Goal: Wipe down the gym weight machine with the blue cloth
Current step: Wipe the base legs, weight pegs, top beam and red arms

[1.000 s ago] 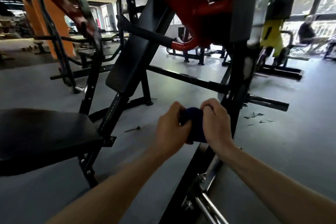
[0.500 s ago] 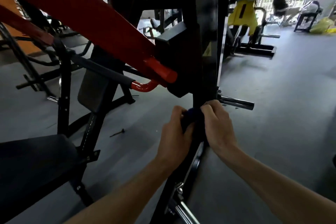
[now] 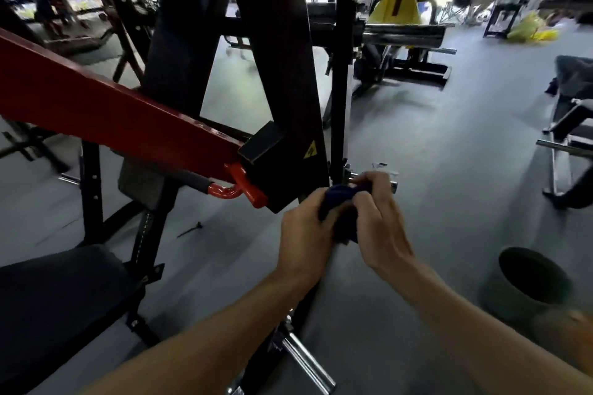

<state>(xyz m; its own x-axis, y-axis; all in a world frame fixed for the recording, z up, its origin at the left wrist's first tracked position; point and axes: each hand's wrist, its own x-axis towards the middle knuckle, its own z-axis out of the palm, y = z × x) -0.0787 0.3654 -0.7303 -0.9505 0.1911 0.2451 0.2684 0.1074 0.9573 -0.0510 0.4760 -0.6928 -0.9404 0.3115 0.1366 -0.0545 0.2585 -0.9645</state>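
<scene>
Both hands met at the black upright (image 3: 282,80) of the weight machine: the left hand (image 3: 305,234) and right hand (image 3: 380,221) each held the bunched blue cloth (image 3: 337,202) between them, just below the red lever arm (image 3: 106,112). A chrome peg (image 3: 308,362) jutted out near the floor (image 3: 449,170).

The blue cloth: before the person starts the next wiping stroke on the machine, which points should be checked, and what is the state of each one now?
1. Both hands hold the blue cloth: ok; the left hand and the right hand grip it between them.
2. Cloth spread flat for wiping: not ok, it is bunched up.
3. Cloth touching the black upright post: cannot tell, the hands hide the contact.
4. Red lever arm away from the hands: ok, it ends to their left.
5. Chrome peg near the right fingers: ok, nothing is loaded on the visible part.
</scene>
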